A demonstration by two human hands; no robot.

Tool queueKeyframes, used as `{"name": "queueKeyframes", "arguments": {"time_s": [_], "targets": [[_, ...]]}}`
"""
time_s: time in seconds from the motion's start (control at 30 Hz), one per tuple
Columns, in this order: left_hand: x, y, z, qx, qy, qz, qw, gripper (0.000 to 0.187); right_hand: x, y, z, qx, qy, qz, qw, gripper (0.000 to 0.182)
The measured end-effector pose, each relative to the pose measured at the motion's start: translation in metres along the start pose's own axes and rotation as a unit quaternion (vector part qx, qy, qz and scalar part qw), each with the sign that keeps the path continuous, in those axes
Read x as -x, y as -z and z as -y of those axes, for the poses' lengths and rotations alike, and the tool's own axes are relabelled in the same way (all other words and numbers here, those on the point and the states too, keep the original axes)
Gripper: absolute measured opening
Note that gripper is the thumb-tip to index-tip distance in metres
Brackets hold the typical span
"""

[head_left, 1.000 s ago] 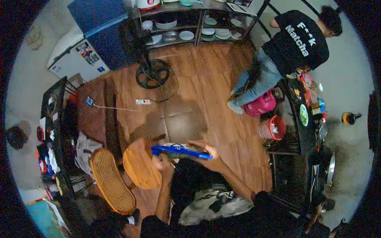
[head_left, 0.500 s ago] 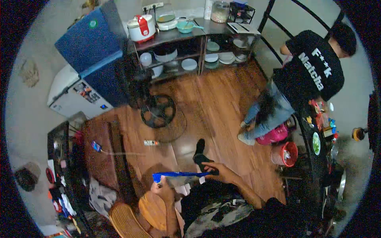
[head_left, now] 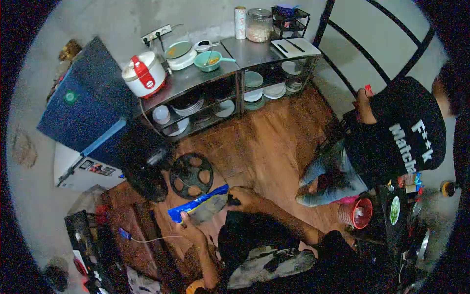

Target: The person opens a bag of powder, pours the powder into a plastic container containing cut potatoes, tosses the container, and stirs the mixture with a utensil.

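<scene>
A plastic pouch [head_left: 208, 208] with a blue band along its top and a clear greyish body is held in front of my lap. At its left end my left hand [head_left: 188, 228] is closed on it, with the thumb over the blue band. My right hand [head_left: 243, 198] is at the pouch's right end, its fingers curled around a small dark object [head_left: 234, 200] whose kind I cannot make out. Whether those fingers also grip the pouch is hidden.
Ahead, a metal shelf [head_left: 240, 68] carries a rice cooker [head_left: 144, 76], a green bowl [head_left: 208, 61] and a glass jar [head_left: 259, 27]. A fan [head_left: 192, 175] stands on the floor. A person in a black shirt [head_left: 409, 127] sits at right near a red bin [head_left: 356, 214].
The view has shifted, with the shelf now lower and larger. Both hands have moved left with the pouch, which now tilts up to the right and shows more of its body.
</scene>
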State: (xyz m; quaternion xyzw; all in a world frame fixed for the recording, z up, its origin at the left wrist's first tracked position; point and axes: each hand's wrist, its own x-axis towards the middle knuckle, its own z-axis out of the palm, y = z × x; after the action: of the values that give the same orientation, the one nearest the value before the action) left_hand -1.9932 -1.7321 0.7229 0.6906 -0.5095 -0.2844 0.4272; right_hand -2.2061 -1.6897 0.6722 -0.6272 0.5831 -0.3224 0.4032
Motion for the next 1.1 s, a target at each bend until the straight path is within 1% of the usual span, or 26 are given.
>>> {"name": "queueKeyframes", "arguments": {"time_s": [0.1, 0.13, 0.17, 0.2, 0.23, 0.27, 0.3, 0.37, 0.43, 0.47, 0.5, 0.53, 0.57, 0.63, 0.73, 0.77, 0.8, 0.83, 0.87, 0.9, 0.93, 0.97, 1.0, 1.03, 1.07, 1.1], "targets": [[-0.030, -0.055, -0.047, -0.062, 0.014, 0.055, 0.996, 0.041, -0.039, 0.050, -0.023, 0.027, -0.017, -0.004, 0.999, 0.053], [-0.046, -0.074, -0.053, -0.111, -0.026, 0.116, 0.987, 0.037, -0.055, 0.069, -0.026, -0.043, -0.027, -0.008, 0.999, 0.049], [-0.066, -0.093, -0.061, -0.157, -0.066, 0.175, 0.970, 0.036, -0.075, 0.082, -0.041, -0.044, -0.032, -0.014, 0.998, 0.049], [-0.079, -0.110, -0.074, -0.257, -0.012, 0.256, 0.932, 0.040, -0.090, 0.094, -0.063, 0.002, -0.046, 0.015, 0.999, 0.047], [-0.089, -0.142, -0.073, -0.257, -0.018, 0.269, 0.928, 0.040, -0.102, 0.110, -0.084, 0.046, -0.066, 0.043, 0.996, 0.046], [-0.101, -0.180, -0.062, -0.078, -0.077, 0.203, 0.973, 0.021, -0.113, 0.126, -0.099, 0.044, -0.079, 0.033, 0.995, 0.046], [-0.116, -0.211, -0.062, 0.107, -0.129, 0.129, 0.977, 0.033, -0.126, 0.143, -0.112, 0.019, -0.084, 0.008, 0.996, 0.044], [-0.138, -0.252, -0.100, 0.070, -0.128, 0.164, 0.976, 0.035, -0.140, 0.179, -0.124, -0.010, -0.103, -0.013, 0.995, 0.042], [-0.159, -0.298, -0.159, 0.072, 0.093, 0.196, 0.974, 0.038, -0.160, 0.220, -0.123, -0.006, -0.171, -0.024, 0.985, 0.040], [-0.173, -0.329, -0.129, 0.127, -0.017, 0.203, 0.971, 0.036, -0.168, 0.228, -0.131, -0.015, -0.172, -0.029, 0.985, 0.040], [-0.185, -0.346, -0.145, 0.121, -0.023, 0.209, 0.970, 0.036, -0.176, 0.236, -0.145, -0.052, -0.160, -0.105, 0.980, 0.041], [-0.191, -0.370, -0.166, 0.196, -0.047, 0.239, 0.950, 0.035, -0.183, 0.246, -0.159, -0.083, -0.147, -0.180, 0.969, 0.043], [-0.196, -0.391, -0.184, 0.271, -0.067, 0.268, 0.922, 0.034, -0.191, 0.263, -0.160, -0.086, -0.150, -0.185, 0.967, 0.043], [-0.206, -0.426, -0.216, 0.239, -0.045, 0.296, 0.924, 0.034, -0.201, 0.295, -0.166, -0.221, -0.199, -0.191, 0.936, 0.054], [-0.213, -0.475, -0.263, 0.138, 0.019, 0.351, 0.926, 0.036, -0.208, 0.317, -0.223, -0.112, -0.201, -0.255, 0.939, 0.062], [-0.214, -0.489, -0.273, 0.101, 0.039, 0.365, 0.925, 0.036, -0.209, 0.331, -0.234, -0.119, -0.201, -0.255, 0.938, 0.062], [-0.210, -0.510, -0.271, 0.219, -0.008, 0.378, 0.899, 0.038, -0.210, 0.348, -0.247, -0.163, -0.209, -0.238, 0.935, 0.064], [-0.208, -0.529, -0.276, 0.216, -0.011, 0.377, 0.901, 0.038, -0.215, 0.370, -0.252, -0.203, -0.214, -0.219, 0.930, 0.066], [-0.209, -0.550, -0.284, 0.190, 0.010, 0.367, 0.910, 0.038, -0.224, 0.390, -0.252, -0.192, -0.302, -0.239, 0.903, 0.065], [-0.206, -0.568, -0.294, 0.165, 0.032, 0.357, 0.919, 0.038, -0.228, 0.413, -0.258, -0.194, -0.302, -0.236, 0.903, 0.065], [-0.200, -0.582, -0.315, 0.120, -0.016, 0.337, 0.934, 0.037, -0.230, 0.438, -0.268, -0.220, -0.244, -0.245, 0.912, 0.064], [-0.195, -0.620, -0.327, 0.111, -0.014, 0.333, 0.936, 0.037, -0.234, 0.475, -0.285, -0.249, -0.185, -0.251, 0.917, 0.063], [-0.192, -0.649, -0.324, 0.166, 0.027, 0.330, 0.929, 0.037, -0.238, 0.496, -0.292, -0.095, -0.230, -0.257, 0.934, 0.059], [-0.188, -0.675, -0.325, 0.222, 0.065, 0.323, 0.918, 0.038, -0.244, 0.525, -0.284, -0.098, -0.228, -0.250, 0.936, 0.059], [-0.186, -0.699, -0.326, 0.231, 0.088, 0.300, 0.921, 0.042, -0.250, 0.552, -0.274, 0.130, -0.209, -0.283, 0.927, 0.056], [-0.183, -0.721, -0.327, 0.222, 0.091, 0.296, 0.925, 0.042, -0.255, 0.576, -0.273, 0.350, -0.179, -0.302, 0.868, 0.053]]}}
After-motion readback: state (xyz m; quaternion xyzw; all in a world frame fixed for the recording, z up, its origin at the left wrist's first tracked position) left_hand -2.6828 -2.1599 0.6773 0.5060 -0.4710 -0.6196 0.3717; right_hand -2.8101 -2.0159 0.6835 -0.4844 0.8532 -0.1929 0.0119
